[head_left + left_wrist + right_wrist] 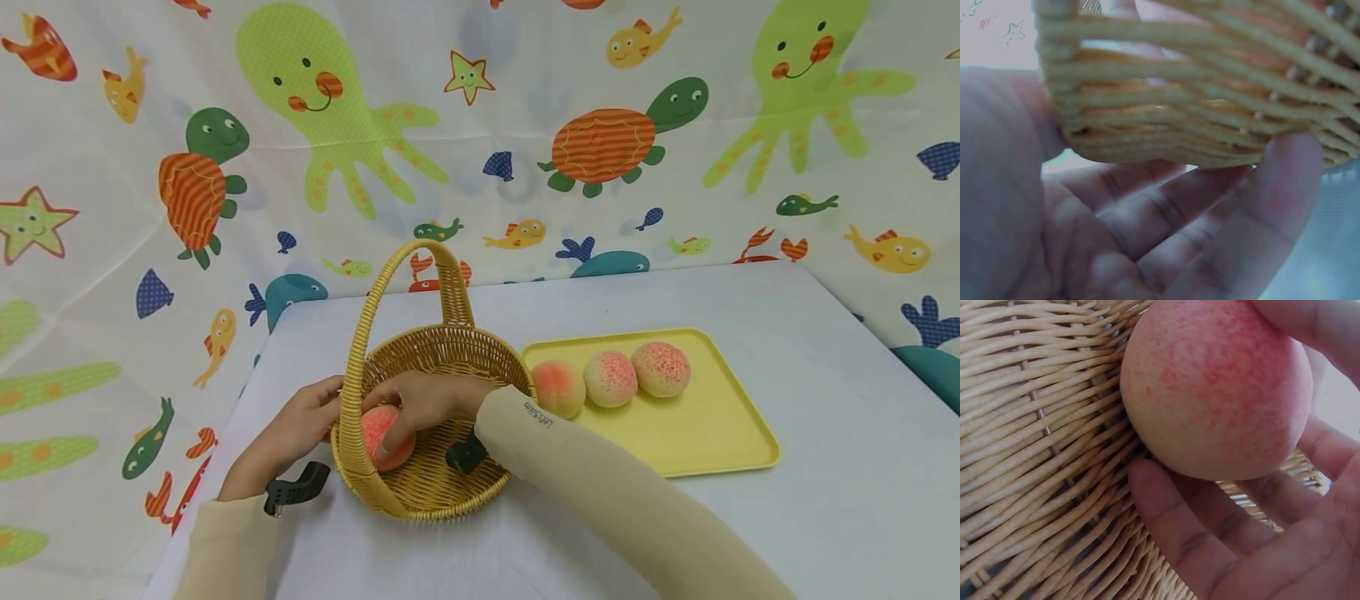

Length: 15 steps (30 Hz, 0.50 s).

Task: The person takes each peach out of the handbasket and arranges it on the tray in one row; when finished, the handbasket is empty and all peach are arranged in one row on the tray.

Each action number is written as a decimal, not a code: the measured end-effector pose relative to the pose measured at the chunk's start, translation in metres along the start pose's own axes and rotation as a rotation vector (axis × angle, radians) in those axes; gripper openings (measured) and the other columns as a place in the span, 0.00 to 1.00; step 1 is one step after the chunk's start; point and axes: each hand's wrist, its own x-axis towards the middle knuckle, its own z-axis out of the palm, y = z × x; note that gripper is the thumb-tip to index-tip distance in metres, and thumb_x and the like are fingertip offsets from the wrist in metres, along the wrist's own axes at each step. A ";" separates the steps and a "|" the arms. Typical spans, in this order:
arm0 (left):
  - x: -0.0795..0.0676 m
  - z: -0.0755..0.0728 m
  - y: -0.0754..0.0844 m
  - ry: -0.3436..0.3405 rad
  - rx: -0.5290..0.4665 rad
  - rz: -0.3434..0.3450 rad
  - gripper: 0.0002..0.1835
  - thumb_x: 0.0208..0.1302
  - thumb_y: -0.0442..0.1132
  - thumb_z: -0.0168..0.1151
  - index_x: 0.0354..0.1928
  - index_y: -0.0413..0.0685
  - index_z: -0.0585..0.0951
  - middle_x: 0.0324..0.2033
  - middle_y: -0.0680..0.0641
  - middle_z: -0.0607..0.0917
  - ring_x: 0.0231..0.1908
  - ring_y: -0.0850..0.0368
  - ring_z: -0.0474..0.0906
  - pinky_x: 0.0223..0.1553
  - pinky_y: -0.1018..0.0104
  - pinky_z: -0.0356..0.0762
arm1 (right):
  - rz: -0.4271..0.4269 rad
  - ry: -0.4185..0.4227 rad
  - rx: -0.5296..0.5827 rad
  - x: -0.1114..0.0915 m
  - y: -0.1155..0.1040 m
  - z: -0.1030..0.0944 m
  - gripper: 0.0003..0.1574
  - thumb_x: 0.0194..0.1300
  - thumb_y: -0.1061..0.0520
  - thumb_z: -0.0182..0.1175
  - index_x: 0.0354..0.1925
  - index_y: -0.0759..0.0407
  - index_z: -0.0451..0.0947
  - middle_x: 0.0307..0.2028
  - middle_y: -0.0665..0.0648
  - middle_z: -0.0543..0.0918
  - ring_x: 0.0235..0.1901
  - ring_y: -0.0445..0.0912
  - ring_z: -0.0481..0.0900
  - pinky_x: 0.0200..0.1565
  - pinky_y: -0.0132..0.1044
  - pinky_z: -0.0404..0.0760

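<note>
In the head view, a round wicker basket (435, 490) with a tall arched handle stands on the white-covered table. My left hand (295, 427) holds the basket's left side from outside; in the left wrist view, its fingers (1154, 209) curl beneath the woven wall (1147, 103). Reaching over the basket's right rim, my right hand (433, 398) grips a pink-and-cream peach (377, 427) low inside, by the left wall. The right wrist view has this peach (1216, 394) between thumb and fingers, close against the weave (1041, 437).
Right of the basket lies a yellow tray (697, 437). Three peaches sit along its far left part: one near the basket (558, 390), a middle peach (611, 379) and a right-hand peach (662, 369). Behind the table hangs a sea-animal cloth (487, 208).
</note>
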 end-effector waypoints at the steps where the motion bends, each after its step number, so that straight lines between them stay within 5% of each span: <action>1: 0.000 0.000 0.000 0.000 0.000 0.000 0.24 0.83 0.44 0.49 0.69 0.33 0.71 0.45 0.39 0.87 0.36 0.53 0.84 0.38 0.59 0.86 | -0.007 0.002 -0.003 0.000 0.000 0.000 0.43 0.54 0.52 0.80 0.68 0.46 0.78 0.56 0.44 0.81 0.54 0.38 0.75 0.55 0.30 0.76; 15: 0.000 0.001 -0.001 0.017 0.017 0.006 0.25 0.83 0.44 0.49 0.70 0.33 0.71 0.46 0.36 0.86 0.35 0.53 0.84 0.36 0.59 0.86 | 0.020 0.010 0.019 -0.011 0.005 -0.007 0.29 0.53 0.56 0.78 0.52 0.50 0.78 0.45 0.49 0.82 0.43 0.40 0.81 0.45 0.31 0.82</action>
